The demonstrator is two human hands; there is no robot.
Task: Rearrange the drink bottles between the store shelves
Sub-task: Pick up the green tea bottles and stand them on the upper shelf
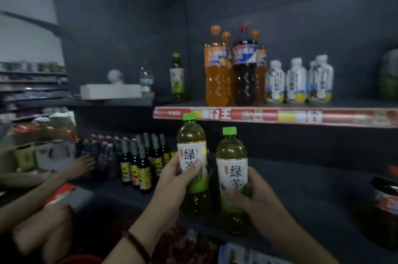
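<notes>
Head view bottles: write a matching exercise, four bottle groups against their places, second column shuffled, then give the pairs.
1. cola bottle
2. white bottles
3. dark small bottles
4. front green tea bottles

A. lower shelf, left part
B. left hand and right hand, one each
C. upper shelf, among the orange soda bottles
D. upper shelf, right of the sodas

Pairs: 1-C, 2-D, 3-A, 4-B.
</notes>
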